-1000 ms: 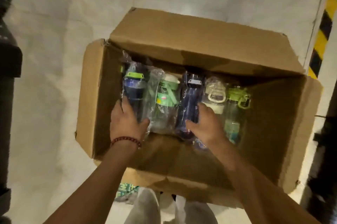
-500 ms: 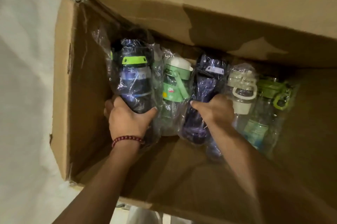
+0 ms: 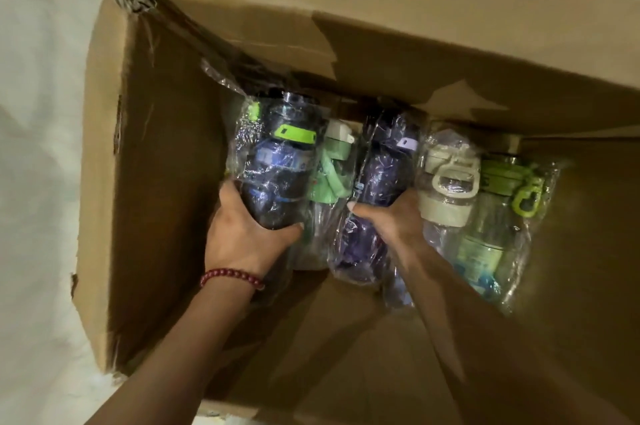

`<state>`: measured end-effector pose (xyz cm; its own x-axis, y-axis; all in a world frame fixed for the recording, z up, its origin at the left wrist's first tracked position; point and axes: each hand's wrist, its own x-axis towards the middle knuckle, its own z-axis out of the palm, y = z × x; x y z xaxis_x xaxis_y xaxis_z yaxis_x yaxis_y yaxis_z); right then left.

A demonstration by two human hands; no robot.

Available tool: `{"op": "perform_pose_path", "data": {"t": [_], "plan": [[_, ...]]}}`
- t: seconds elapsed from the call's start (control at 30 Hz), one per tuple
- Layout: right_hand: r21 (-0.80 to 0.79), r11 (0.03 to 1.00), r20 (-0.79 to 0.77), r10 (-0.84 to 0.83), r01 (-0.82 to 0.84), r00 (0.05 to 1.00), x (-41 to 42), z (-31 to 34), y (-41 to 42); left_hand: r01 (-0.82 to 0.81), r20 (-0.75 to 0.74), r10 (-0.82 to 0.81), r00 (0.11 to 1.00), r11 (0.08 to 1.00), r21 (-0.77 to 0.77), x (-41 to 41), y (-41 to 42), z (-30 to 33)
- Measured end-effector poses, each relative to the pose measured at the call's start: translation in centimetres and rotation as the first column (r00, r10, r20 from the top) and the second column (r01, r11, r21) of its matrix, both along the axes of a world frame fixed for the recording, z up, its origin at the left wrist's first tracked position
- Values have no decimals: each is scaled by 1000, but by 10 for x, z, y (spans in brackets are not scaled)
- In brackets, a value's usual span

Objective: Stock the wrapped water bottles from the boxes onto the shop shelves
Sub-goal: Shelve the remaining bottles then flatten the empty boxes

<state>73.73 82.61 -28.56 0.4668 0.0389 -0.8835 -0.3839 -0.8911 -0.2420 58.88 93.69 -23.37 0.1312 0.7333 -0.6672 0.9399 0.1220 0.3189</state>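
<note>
Both hands are down inside the open brown cardboard box (image 3: 149,182), which fills most of the view, its far flap standing up at 12 o'clock. Five plastic-wrapped water bottles lie in a row across the box floor, caps pointing toward 12 o'clock.

The left hand (image 3: 242,241), a red bead bracelet (image 3: 231,277) on its wrist, has its fingers and thumb curled round the lower body of the dark blue wrapped bottle with the lime-green lid clasp (image 3: 277,175), at the 9 o'clock end of the row. The right hand (image 3: 391,223) grips the purple wrapped bottle with the lilac clasp (image 3: 381,171) near the middle of the frame, thumb pointing toward 9 o'clock across its wrapping.

Between those two lies the pale green bottle with a white cap (image 3: 332,165), untouched. Toward 3 o'clock sit the clear bottle with a cream looped lid (image 3: 446,189) and, touching it, the clear bottle with a bright green lid and carabiner (image 3: 498,203).

As for progress: no shelf is in view, and all five bottles are in the box, so none of these is stocked yet. The step in hand looks like taking two bottles at once; three would remain here after that, plus whatever other boxes hold, which cannot be seen. Much of the box floor toward 6 o'clock is bare cardboard
</note>
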Motion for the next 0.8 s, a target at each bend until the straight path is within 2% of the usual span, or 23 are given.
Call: {"op": "perform_pose_path", "data": {"t": [0.13, 0.27, 0.33, 0.53, 0.67, 0.8], "plan": [[42, 998, 25, -39, 38, 999, -5, -7, -3, 16, 0, -16, 1000, 1000, 21, 3, 1, 0], [68, 989, -26, -133, 134, 991, -5, 0, -2, -10, -4, 10, 1000, 998, -63, 6, 11, 5], [76, 992, -32, -95, 97, 995, -4, 11, -4, -29, 6, 30, 1000, 995, -91, 6, 16, 12], [53, 998, -22, -25, 26, 999, -16, 71, -13, -62, 49, 69, 996, 988, -141, 5, 7, 58], [148, 988, 13, -35, 33, 999, -20, 132, -22, -120, 110, 136, 985, 983, -143, 14, -8, 112], [280, 956, 71, -108, 84, 992, -11, 202, -28, -100, 196, 123, 973, 987, -123, 25, -17, 178]]}}
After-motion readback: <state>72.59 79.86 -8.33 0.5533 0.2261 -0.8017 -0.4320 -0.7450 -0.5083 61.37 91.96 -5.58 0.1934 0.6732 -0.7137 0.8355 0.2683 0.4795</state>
